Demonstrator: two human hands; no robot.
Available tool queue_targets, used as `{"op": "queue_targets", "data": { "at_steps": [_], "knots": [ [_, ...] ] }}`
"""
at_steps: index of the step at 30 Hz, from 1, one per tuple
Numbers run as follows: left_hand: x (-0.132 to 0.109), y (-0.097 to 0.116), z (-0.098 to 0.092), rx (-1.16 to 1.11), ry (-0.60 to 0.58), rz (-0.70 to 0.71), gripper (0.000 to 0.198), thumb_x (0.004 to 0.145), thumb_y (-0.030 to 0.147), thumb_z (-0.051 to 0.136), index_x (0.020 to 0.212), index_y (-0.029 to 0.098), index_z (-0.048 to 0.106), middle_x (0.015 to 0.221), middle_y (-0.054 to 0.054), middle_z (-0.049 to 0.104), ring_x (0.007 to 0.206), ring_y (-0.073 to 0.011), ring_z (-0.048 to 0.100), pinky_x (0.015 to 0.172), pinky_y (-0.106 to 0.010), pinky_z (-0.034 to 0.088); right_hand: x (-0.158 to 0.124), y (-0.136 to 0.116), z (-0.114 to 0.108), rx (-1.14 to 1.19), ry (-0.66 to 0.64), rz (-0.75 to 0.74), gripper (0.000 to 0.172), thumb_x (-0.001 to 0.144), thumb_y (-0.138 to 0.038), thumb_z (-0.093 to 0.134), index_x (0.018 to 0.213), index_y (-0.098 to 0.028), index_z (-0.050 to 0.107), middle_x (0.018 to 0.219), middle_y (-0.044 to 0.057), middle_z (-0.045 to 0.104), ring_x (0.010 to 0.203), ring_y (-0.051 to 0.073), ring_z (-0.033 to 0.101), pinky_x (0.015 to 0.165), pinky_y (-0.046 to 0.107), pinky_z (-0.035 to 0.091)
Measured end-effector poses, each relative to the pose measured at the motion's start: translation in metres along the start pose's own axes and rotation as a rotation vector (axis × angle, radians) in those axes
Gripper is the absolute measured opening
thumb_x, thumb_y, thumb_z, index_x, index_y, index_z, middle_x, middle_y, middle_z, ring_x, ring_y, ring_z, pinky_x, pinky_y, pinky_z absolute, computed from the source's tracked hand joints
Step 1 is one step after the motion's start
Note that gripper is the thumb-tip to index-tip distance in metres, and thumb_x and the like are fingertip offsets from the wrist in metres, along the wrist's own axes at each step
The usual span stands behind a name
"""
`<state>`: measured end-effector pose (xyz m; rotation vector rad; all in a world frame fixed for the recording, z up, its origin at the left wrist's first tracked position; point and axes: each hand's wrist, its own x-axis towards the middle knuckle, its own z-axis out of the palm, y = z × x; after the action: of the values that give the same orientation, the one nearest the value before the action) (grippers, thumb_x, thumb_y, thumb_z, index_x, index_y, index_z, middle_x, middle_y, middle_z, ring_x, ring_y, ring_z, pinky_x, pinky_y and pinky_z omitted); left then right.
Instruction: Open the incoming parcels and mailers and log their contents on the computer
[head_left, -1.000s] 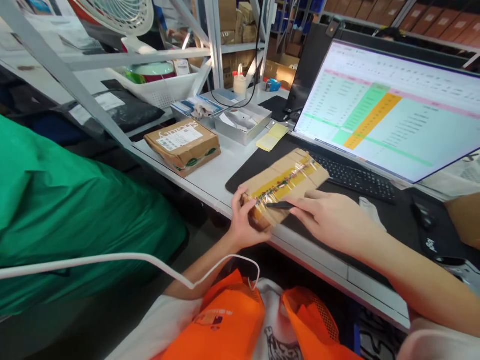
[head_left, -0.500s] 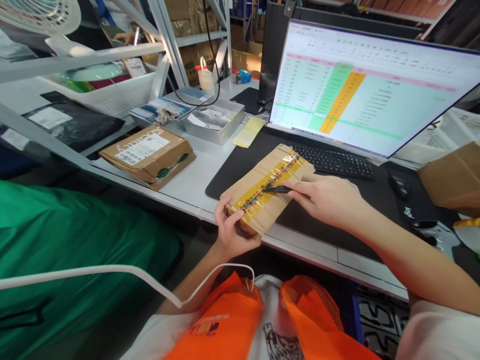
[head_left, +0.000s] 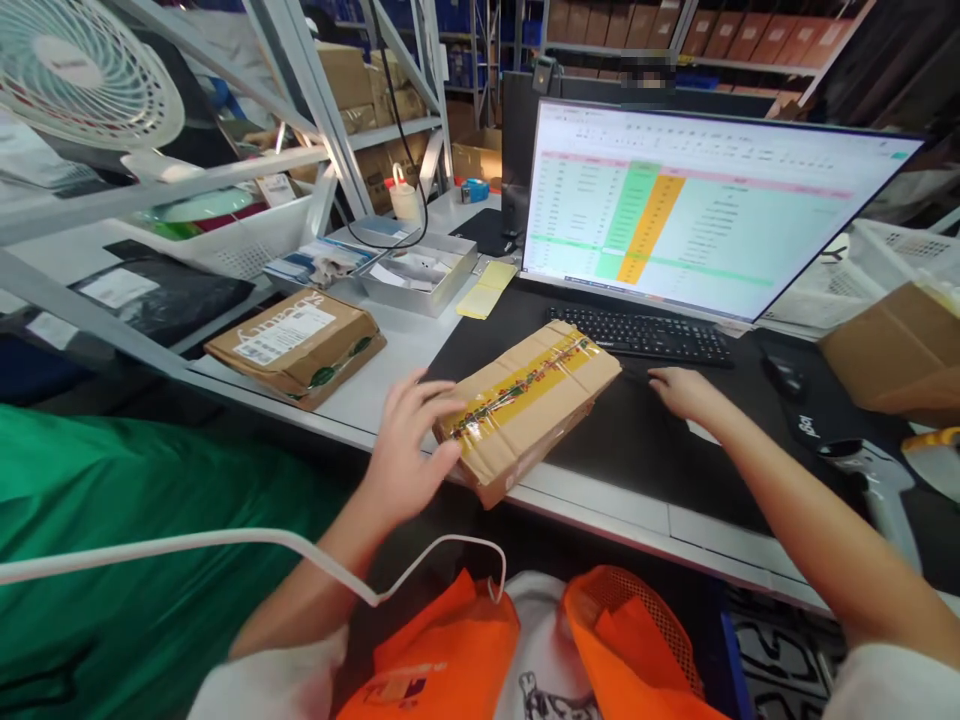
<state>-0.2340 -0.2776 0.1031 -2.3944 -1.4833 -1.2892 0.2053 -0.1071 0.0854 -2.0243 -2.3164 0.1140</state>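
In the head view, the right hand [head_left: 679, 392] is now off the parcel [head_left: 532, 405], hanging to its right over the black mat [head_left: 630, 440] with its fingers curled; whether they hold anything cannot be told against the dark surface. The left hand [head_left: 412, 450] is open, fingers spread at the parcel's near left end, the tips so close to the cardboard that light contact cannot be ruled out, though they are not clamped on it. The two hands stand well apart, with the parcel between them. It lies slantwise on the mat, its near corner reaching past the front edge of the table [head_left: 397, 385] and its far end just short of the keyboard [head_left: 637, 335]. For the work in hand, this looks like a pause in working along the patterned yellow tape [head_left: 517, 390], with the parcel no longer steadied; whether the tape is parted cannot be made out. Half a second ago, the left hand gripped that near end and the right pressed a slim dark tool to the tape; now more of the parcel's long side shows. The brown box [head_left: 296, 345] to the left stays put on the table.
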Motion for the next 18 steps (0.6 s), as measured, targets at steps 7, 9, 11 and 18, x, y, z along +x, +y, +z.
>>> {"op": "queue_targets", "data": {
  "at_steps": [7,9,11,18],
  "knots": [
    [0.12,0.016,0.019,0.293,-0.613,0.023,0.07,0.086,0.062,0.061,0.141,0.02,0.061,0.112,-0.013,0.077,0.093,-0.0328,0.073,0.073,-0.036,0.054,-0.056,-0.089,-0.024,0.472,0.474,-0.388,0.048,0.108,-0.042,0.037,0.133,-0.015,0.067,0.138,0.017,0.061,0.131,0.028,0.055,0.114,0.046,0.044],
    [0.13,0.012,0.023,0.325,-0.689,0.095,0.068,0.092,0.059,0.051,0.147,0.019,0.056,0.098,-0.012,0.078,0.08,-0.0311,0.073,0.065,-0.034,0.05,-0.069,-0.123,-0.03,0.493,0.502,-0.527,0.052,0.108,-0.046,0.037,0.142,-0.016,0.06,0.149,0.018,0.053,0.14,0.028,0.048,0.118,0.048,0.039],
    [0.134,0.007,0.023,0.309,-0.739,0.147,0.064,0.097,0.054,0.043,0.149,0.019,0.054,0.084,-0.01,0.077,0.066,-0.028,0.07,0.06,-0.032,0.046,-0.078,-0.148,-0.024,0.398,0.478,-0.608,0.055,0.108,-0.046,0.036,0.151,-0.017,0.053,0.158,0.017,0.044,0.148,0.03,0.037,0.123,0.054,0.03],
    [0.144,0.007,0.014,0.214,-0.862,0.162,0.062,0.1,0.052,0.037,0.151,0.02,0.051,0.084,-0.008,0.077,0.063,-0.0256,0.068,0.064,-0.031,0.047,-0.081,-0.157,0.009,0.253,0.531,-0.602,0.059,0.109,-0.042,0.035,0.16,-0.014,0.04,0.164,0.014,0.037,0.155,0.029,0.025,0.126,0.055,0.017]
  ]
}}
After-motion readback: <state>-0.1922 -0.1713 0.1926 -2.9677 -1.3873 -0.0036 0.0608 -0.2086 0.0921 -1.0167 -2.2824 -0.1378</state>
